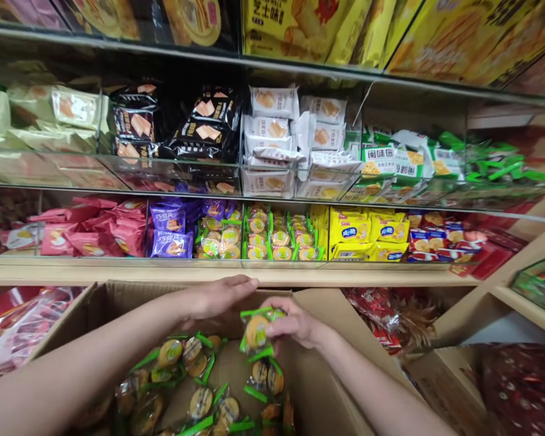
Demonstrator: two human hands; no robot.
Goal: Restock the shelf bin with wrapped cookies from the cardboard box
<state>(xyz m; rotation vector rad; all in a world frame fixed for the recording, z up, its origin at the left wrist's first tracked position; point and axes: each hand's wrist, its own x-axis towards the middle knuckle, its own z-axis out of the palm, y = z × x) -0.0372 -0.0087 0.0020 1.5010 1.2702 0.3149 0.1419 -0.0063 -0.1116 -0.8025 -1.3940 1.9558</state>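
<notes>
My right hand (297, 324) pinches a clear packet of round cookies (255, 332) with green ends, above the open cardboard box (331, 339). At the box's far edge, my left hand (218, 298) is stretched out flat, its fingers pointing right and nothing visible in it; its palm side is hidden. Inside the box lie several more cookie packets (201, 402) of the same kind, loosely scattered. On the shelf just beyond my hands, like packets stand in rows in a glass-fronted compartment (280, 237).
Purple packets (170, 230) and yellow packets (369, 233) flank the cookie rows. Glass-fronted shelves (186, 172) of wrapped snacks rise above. Red-wrapped goods (22, 330) lie left of the box; another cardboard box (449, 387) stands at right. A wooden ledge (300, 275) runs along the front.
</notes>
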